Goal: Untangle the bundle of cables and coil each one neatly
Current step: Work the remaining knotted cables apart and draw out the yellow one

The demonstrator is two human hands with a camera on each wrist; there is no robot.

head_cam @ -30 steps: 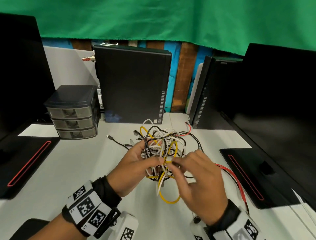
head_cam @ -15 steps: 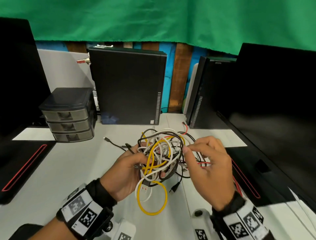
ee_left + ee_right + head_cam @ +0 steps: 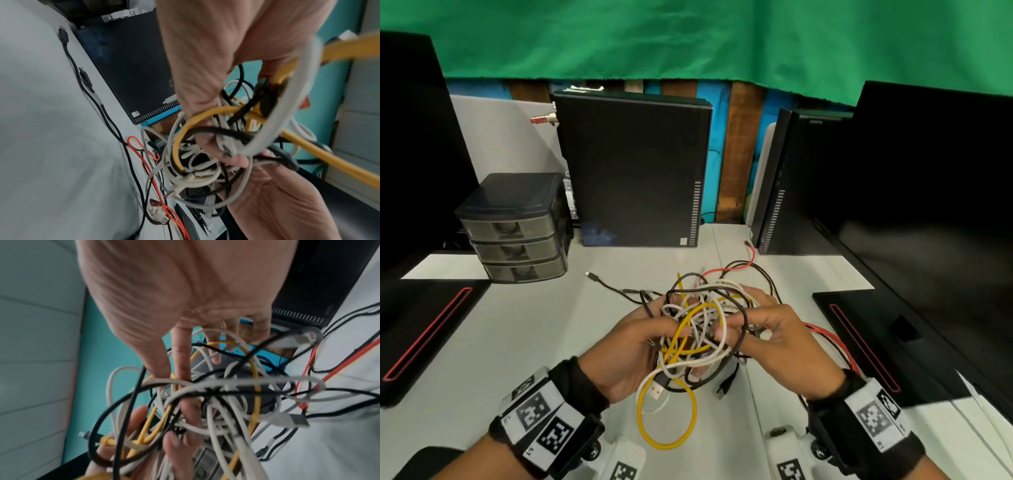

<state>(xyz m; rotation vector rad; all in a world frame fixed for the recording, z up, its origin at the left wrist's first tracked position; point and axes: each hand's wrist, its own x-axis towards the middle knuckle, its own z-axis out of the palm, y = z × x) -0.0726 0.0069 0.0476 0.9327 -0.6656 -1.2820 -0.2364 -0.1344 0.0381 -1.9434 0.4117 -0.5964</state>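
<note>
still the untangling step: both hands, left hand (image 3: 640, 342) and right hand (image 3: 784, 339), grip the cable bundle (image 3: 702, 329) mid-frame; next, probably free the yellow cable (image 3: 667, 431).

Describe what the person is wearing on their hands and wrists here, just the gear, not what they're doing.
The left hand and right hand are bare, with no gloves. Each wrist has a black cuff under a band of white panels printed with black square-code markers. A white camera housing with similar markers sits below each wrist. No sleeves are visible.
</note>
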